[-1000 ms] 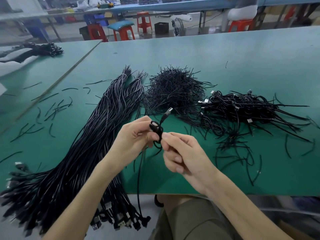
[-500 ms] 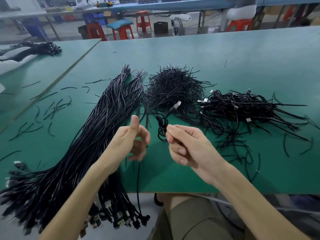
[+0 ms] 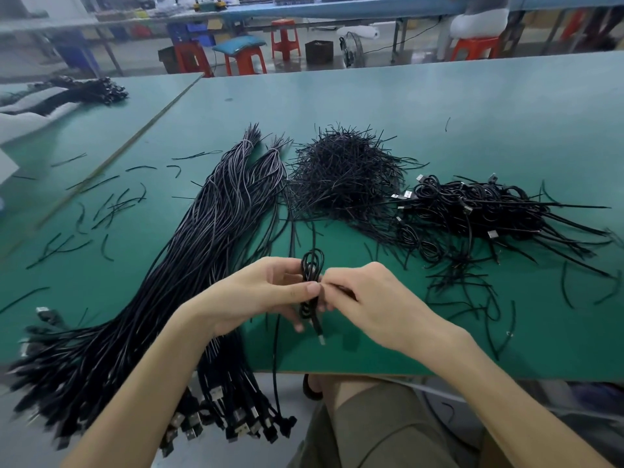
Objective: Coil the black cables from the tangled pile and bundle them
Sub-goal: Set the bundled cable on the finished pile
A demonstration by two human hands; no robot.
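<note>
Half a second ago the left hand (image 3: 266,295) was hanging spread, thumb up, clear of the coil (image 3: 312,271), and the right hand (image 3: 374,298) alone was pinching it. Now both hands are closing on it together. The left thumb is lying across the coil's waist with the fingers curling behind. The right thumb and forefinger are pinching the same spot, and the fingertips of both hands are touching. The coil has also flipped. Its plug (image 3: 322,338), which was pointing up and away, is now hanging down toward the bench's (image 3: 472,106) near edge, and the loops are standing upright above the hands. The coil is sitting lower and nearer the person than before, above the bench front, between the long cables (image 3: 202,265) and the coiled pile (image 3: 472,211).

Counted: two hands are holding one coil. The long cables are lying in two bunches, each tied near its far end, their plugs spilling over the near edge. One heap of ties (image 3: 341,173) is sitting in the middle, touching the coiled pile to its right. Stray ties are lying scattered on both sides, too many to count. One single cable (image 3: 275,366) is hanging over the edge below the left hand; whether it belongs to the coil I cannot tell. Four red stools (image 3: 285,38) are showing plainly behind.
</note>
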